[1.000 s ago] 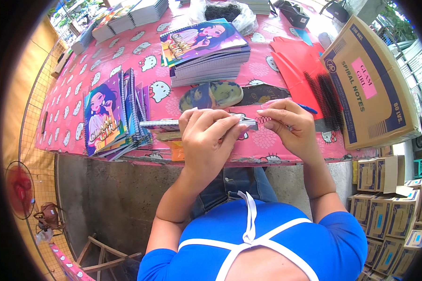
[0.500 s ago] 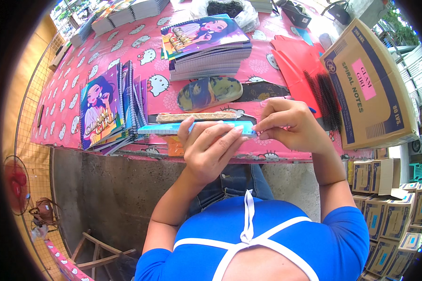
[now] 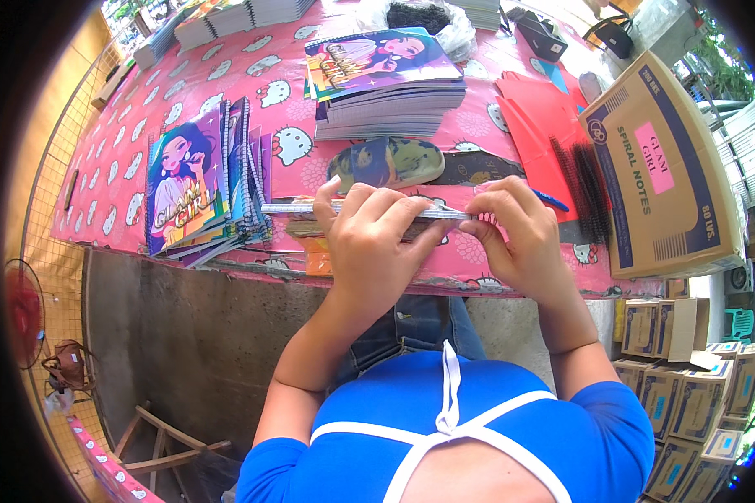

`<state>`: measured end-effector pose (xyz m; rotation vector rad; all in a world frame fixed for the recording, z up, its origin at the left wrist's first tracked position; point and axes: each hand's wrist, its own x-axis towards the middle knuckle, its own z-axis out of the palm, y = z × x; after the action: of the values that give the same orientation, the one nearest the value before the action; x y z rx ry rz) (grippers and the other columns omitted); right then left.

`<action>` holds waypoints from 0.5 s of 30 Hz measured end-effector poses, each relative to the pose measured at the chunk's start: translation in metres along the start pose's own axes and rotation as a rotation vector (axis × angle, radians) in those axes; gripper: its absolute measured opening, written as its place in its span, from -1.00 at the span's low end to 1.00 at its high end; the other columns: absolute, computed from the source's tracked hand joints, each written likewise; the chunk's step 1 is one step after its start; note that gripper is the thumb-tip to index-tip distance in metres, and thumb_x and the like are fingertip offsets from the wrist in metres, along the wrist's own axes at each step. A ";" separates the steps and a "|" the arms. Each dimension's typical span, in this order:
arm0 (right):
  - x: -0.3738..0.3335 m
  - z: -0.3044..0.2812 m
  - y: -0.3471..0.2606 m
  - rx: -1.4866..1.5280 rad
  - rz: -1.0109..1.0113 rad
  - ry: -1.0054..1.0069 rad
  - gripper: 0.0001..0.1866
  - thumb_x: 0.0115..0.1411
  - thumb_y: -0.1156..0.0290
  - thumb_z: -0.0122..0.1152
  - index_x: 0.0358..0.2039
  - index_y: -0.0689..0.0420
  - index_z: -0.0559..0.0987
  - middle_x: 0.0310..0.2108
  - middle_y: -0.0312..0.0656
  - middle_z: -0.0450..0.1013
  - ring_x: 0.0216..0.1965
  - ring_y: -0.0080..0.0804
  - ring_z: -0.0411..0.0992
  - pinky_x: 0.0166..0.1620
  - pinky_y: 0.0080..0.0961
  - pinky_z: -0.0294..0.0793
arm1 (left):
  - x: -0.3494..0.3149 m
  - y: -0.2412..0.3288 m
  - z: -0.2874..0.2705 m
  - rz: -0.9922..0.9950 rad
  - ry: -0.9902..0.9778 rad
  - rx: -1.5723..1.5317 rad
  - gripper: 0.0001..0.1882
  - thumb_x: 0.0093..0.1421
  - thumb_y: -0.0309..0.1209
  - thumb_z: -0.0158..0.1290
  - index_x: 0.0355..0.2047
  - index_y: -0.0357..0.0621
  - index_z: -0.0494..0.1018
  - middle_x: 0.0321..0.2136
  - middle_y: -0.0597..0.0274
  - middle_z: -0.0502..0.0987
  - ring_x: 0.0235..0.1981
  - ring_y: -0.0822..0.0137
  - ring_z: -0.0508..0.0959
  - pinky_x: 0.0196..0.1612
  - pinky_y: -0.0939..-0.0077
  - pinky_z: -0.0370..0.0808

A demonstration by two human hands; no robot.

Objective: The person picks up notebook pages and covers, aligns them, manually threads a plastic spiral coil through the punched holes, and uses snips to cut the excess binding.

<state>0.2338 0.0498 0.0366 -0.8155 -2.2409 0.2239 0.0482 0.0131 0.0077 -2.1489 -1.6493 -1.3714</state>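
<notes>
A thin spiral notebook [image 3: 289,209] is held edge-on above the near side of the table, its long edge running left to right. My left hand [image 3: 376,239] is closed around its middle, fingers over the far side and thumb on the near side. At the notebook's right end, my right hand [image 3: 516,235] is closed in a pinch on its corner. Whether a wire end is also between those fingertips is too small to tell. Just beyond my hands lies a camouflage-patterned slipper [image 3: 386,162], with a dark slipper sole [image 3: 478,166] to its right.
Finished-looking spiral notebooks [image 3: 184,180] lean in a pile at left. A taller notebook stack [image 3: 386,109] stands beyond the slipper. Red sheets [image 3: 524,117], black spiral coils [image 3: 583,180], a blue pen [image 3: 550,200] and a large carton [image 3: 658,168] occupy the right side.
The notebook has tilted from showing its light-blue face to nearly edge-on, and has risen slightly away from me. Both hands have moved with it, still gripping it.
</notes>
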 end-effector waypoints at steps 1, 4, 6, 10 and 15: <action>0.002 -0.001 0.000 -0.014 0.000 -0.081 -0.83 0.09 0.42 0.23 -0.32 0.19 0.50 -0.50 -0.12 0.43 -0.48 -0.18 0.46 -0.43 -0.36 0.43 | -0.001 0.000 -0.001 0.004 -0.003 -0.008 -0.75 -0.18 -0.23 0.33 -0.48 0.01 0.57 -0.53 0.43 0.53 -0.38 0.38 0.48 0.07 0.18 0.10; 0.014 -0.019 0.009 0.027 0.002 -0.361 -0.81 0.12 0.41 0.19 -0.29 0.22 0.50 -0.44 -0.08 0.48 -0.41 -0.13 0.50 -0.40 -0.31 0.45 | -0.006 -0.002 -0.004 0.025 0.010 -0.022 -0.76 -0.18 -0.25 0.33 -0.47 0.02 0.57 -0.51 0.45 0.54 -0.38 0.41 0.47 0.06 0.21 0.12; 0.043 -0.041 0.024 0.179 0.130 -0.565 -0.74 0.20 0.38 0.12 -0.15 0.25 0.50 -0.34 0.00 0.51 -0.31 -0.13 0.52 -0.23 -0.37 0.48 | -0.012 -0.004 -0.002 0.053 0.048 -0.024 -0.76 -0.17 -0.27 0.33 -0.45 0.03 0.56 -0.49 0.47 0.54 -0.38 0.43 0.47 0.05 0.23 0.12; 0.075 0.049 0.091 -0.175 -0.249 -0.521 -0.60 0.07 0.31 0.22 -0.10 0.21 0.43 -0.40 -0.02 0.47 -0.32 -0.01 0.49 -0.21 -0.19 0.46 | -0.012 -0.003 0.002 0.105 0.085 -0.019 -0.70 -0.16 -0.26 0.33 -0.38 0.03 0.55 -0.46 0.47 0.54 -0.38 0.43 0.47 0.02 0.25 0.15; 0.053 0.104 0.110 -0.299 -0.103 -0.630 -0.65 -0.04 0.36 0.24 -0.22 0.17 0.42 -0.34 0.02 0.47 -0.24 0.00 0.50 -0.36 -0.17 0.51 | -0.006 -0.003 -0.001 -0.016 0.070 -0.056 -0.60 -0.16 -0.25 0.33 -0.28 0.02 0.49 -0.46 0.40 0.54 -0.36 0.37 0.48 -0.03 0.28 0.20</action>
<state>0.1870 0.1769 -0.0495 -0.8626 -2.9534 0.1031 0.0451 0.0095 0.0035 -2.0957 -1.6256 -1.4963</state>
